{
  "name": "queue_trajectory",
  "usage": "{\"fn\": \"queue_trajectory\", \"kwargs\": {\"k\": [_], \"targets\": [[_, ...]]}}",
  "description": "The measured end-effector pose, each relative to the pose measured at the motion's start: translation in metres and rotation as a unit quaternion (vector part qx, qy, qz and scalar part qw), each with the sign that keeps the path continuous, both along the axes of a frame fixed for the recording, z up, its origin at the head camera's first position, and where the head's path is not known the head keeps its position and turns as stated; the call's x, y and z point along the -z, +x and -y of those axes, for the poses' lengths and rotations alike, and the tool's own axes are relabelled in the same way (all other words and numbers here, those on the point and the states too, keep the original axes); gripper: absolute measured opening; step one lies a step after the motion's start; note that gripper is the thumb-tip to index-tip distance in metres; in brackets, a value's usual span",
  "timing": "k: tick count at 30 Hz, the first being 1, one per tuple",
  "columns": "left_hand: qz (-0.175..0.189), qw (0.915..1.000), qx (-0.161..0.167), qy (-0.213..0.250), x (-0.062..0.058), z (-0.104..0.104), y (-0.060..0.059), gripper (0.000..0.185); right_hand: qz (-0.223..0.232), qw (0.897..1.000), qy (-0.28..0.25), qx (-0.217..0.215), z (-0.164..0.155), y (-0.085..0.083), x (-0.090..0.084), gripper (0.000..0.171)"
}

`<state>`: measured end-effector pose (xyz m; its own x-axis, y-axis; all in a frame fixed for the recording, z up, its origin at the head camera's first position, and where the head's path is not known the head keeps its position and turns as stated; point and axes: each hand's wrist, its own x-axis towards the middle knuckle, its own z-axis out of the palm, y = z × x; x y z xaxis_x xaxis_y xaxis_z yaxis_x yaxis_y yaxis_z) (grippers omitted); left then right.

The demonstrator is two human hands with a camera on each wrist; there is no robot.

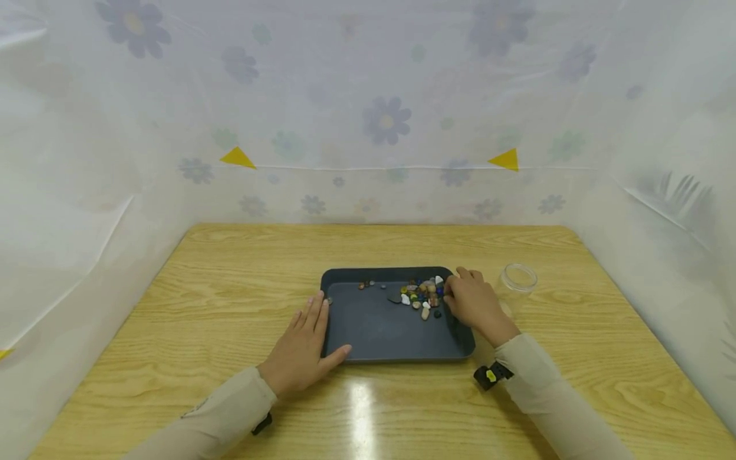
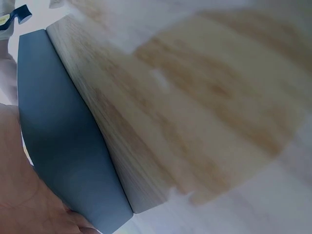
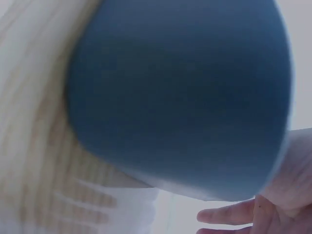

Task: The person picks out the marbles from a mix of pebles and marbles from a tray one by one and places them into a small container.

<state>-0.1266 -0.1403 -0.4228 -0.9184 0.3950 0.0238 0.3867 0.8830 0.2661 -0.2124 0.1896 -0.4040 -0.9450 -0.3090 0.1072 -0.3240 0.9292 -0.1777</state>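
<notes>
The pebbles [image 1: 422, 295], a small heap of mixed colours, lie in the far right part of my dark tray [image 1: 391, 338], which sits at the middle of the worktop [image 1: 230, 300]. My right hand [image 1: 468, 299] rests over the tray's right edge with its fingers curled at the heap; whether they pinch a pebble I cannot tell. My left hand [image 1: 305, 345] lies flat, fingers straight, against the tray's left edge, thumb along its near left corner. A clear glass jar [image 1: 517, 281] stands just beside my right hand, toward the worktop's right edge.
</notes>
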Motion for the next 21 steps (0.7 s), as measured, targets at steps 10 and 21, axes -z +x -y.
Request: {"fn": "queue_trajectory", "kwargs": {"k": [10,21], "targets": [[0.003,1.0,0.0,0.0,0.001,0.0,-0.001,0.093,-0.033,0.999,-0.034,-0.027,0.003,0.008,-0.021,0.011],[-0.006,1.0,0.003,0.0,0.001,0.0,0.0,0.093,-0.071,0.993,-0.094,-0.029,-0.004,0.019,-0.059,0.014]]}}
